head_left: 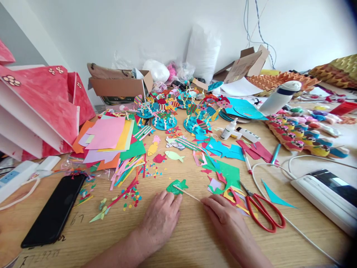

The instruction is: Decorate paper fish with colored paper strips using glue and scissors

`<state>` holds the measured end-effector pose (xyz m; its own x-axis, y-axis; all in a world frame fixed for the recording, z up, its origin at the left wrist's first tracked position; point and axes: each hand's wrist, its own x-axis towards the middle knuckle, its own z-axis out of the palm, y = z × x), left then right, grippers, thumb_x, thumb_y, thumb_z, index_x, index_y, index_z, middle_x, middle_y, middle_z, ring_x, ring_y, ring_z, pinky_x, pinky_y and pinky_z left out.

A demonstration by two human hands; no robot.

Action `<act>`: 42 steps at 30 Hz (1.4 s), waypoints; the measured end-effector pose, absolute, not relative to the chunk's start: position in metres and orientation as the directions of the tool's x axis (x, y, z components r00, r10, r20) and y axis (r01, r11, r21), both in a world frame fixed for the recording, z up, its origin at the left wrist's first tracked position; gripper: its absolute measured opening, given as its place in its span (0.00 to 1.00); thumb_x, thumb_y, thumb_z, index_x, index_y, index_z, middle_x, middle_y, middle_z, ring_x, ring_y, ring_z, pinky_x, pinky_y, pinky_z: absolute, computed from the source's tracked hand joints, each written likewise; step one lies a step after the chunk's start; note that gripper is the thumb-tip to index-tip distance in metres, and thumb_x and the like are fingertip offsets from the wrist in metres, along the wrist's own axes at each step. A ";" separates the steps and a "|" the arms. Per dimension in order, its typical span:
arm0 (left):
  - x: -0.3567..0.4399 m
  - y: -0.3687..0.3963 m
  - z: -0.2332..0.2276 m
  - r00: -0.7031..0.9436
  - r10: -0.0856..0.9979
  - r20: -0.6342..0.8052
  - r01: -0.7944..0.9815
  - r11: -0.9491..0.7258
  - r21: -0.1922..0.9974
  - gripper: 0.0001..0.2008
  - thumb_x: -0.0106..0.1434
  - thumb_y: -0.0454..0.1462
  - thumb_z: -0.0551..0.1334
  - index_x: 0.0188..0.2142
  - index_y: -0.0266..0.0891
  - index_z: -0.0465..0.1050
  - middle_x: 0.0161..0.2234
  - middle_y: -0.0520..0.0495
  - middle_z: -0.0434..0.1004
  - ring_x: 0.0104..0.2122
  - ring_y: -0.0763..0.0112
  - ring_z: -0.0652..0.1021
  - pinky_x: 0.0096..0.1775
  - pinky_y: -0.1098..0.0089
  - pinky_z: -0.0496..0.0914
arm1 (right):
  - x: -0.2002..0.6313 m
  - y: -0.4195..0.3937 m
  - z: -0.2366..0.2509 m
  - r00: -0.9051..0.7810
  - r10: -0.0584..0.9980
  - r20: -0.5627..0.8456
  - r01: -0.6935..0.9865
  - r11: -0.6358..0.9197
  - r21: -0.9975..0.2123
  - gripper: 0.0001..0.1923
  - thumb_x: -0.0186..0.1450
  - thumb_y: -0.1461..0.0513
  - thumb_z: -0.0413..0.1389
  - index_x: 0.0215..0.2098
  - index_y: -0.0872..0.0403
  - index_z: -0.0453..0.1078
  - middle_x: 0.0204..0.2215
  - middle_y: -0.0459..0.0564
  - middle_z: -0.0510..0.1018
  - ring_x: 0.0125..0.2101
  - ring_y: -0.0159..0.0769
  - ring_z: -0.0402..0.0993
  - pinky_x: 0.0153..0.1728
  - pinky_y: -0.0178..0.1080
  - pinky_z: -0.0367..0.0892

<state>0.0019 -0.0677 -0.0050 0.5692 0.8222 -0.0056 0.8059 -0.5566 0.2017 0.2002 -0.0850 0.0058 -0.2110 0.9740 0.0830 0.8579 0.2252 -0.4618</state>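
Observation:
A green paper fish (181, 185) lies flat on the wooden table in front of me. My left hand (161, 212) holds it down, with the fingertips pressed on its lower left edge. Pinched in my right hand (220, 214) is a thin wooden stick (189, 194), whose far end rests on the fish's body. Just beyond are other paper fish: a pale green one (174, 155), a dark pink one (160, 158) and a yellow one (152, 148). Red-handled scissors (264, 212) lie to the right of my right hand, near green paper scraps (227, 173).
Colored paper sheets (107, 133) are stacked at the left, above a black phone (54, 210). Blue fish decorations (164, 121) crowd the back. A glue bottle (228, 128), a white flask (280, 97) and a white device with a cable (326, 201) stand or lie at the right.

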 end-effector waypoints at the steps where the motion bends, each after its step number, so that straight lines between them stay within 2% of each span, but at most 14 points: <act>1: 0.002 -0.068 -0.005 0.568 0.823 -0.007 0.806 -0.555 0.205 0.18 0.59 0.33 0.53 0.49 0.41 0.61 0.36 0.48 0.68 0.37 0.65 0.67 0.41 0.62 0.67 | 0.201 -0.084 0.005 -0.204 0.975 0.083 0.864 0.219 -0.452 0.15 0.63 0.63 0.41 0.31 0.51 0.70 0.29 0.49 0.74 0.29 0.32 0.71 0.29 0.33 0.66; 7: 0.002 -0.066 -0.007 0.570 0.822 -0.007 0.803 -0.555 0.215 0.18 0.59 0.33 0.53 0.50 0.40 0.60 0.36 0.48 0.68 0.37 0.65 0.67 0.41 0.61 0.67 | 0.204 -0.078 0.003 -0.170 0.978 0.117 0.875 0.205 -0.438 0.14 0.63 0.62 0.42 0.33 0.51 0.70 0.30 0.50 0.74 0.29 0.34 0.71 0.29 0.34 0.66; 12: 0.002 -0.066 -0.005 0.579 0.815 -0.008 0.798 -0.565 0.209 0.17 0.60 0.33 0.52 0.49 0.39 0.61 0.36 0.48 0.68 0.37 0.65 0.67 0.41 0.62 0.67 | 0.202 -0.080 0.002 -0.197 0.977 0.082 0.860 0.212 -0.463 0.14 0.63 0.62 0.42 0.33 0.51 0.70 0.30 0.49 0.73 0.30 0.32 0.71 0.29 0.33 0.66; 24: 0.002 -0.067 -0.003 0.569 0.822 -0.029 0.807 -0.551 0.213 0.17 0.59 0.33 0.53 0.49 0.40 0.61 0.36 0.48 0.68 0.37 0.65 0.67 0.40 0.62 0.67 | 0.200 -0.081 0.002 -0.159 0.986 0.056 0.883 0.167 -0.438 0.15 0.64 0.62 0.41 0.33 0.52 0.69 0.30 0.49 0.73 0.30 0.33 0.71 0.29 0.34 0.66; 32: 0.001 -0.068 -0.008 0.563 0.826 -0.004 0.810 -0.551 0.202 0.17 0.60 0.34 0.52 0.50 0.41 0.60 0.36 0.48 0.68 0.37 0.66 0.67 0.40 0.63 0.66 | 0.200 -0.083 0.000 -0.157 0.983 0.099 0.883 0.184 -0.432 0.14 0.63 0.62 0.41 0.35 0.52 0.69 0.31 0.49 0.74 0.30 0.33 0.72 0.29 0.33 0.66; 36: 0.002 -0.069 -0.006 0.563 0.826 -0.009 0.810 -0.550 0.204 0.18 0.59 0.33 0.53 0.50 0.41 0.60 0.35 0.48 0.67 0.37 0.66 0.67 0.40 0.63 0.66 | 0.199 -0.084 0.000 -0.115 0.989 0.092 0.898 0.143 -0.416 0.15 0.63 0.61 0.41 0.32 0.52 0.70 0.30 0.49 0.74 0.30 0.33 0.72 0.28 0.33 0.66; 42: 0.001 -0.069 -0.003 0.570 0.821 -0.010 0.807 -0.558 0.194 0.17 0.59 0.33 0.53 0.49 0.40 0.61 0.35 0.48 0.68 0.36 0.66 0.67 0.40 0.63 0.66 | 0.193 -0.084 0.003 -0.167 0.982 0.089 0.875 0.190 -0.446 0.15 0.63 0.63 0.41 0.31 0.52 0.70 0.29 0.49 0.73 0.29 0.33 0.71 0.29 0.33 0.66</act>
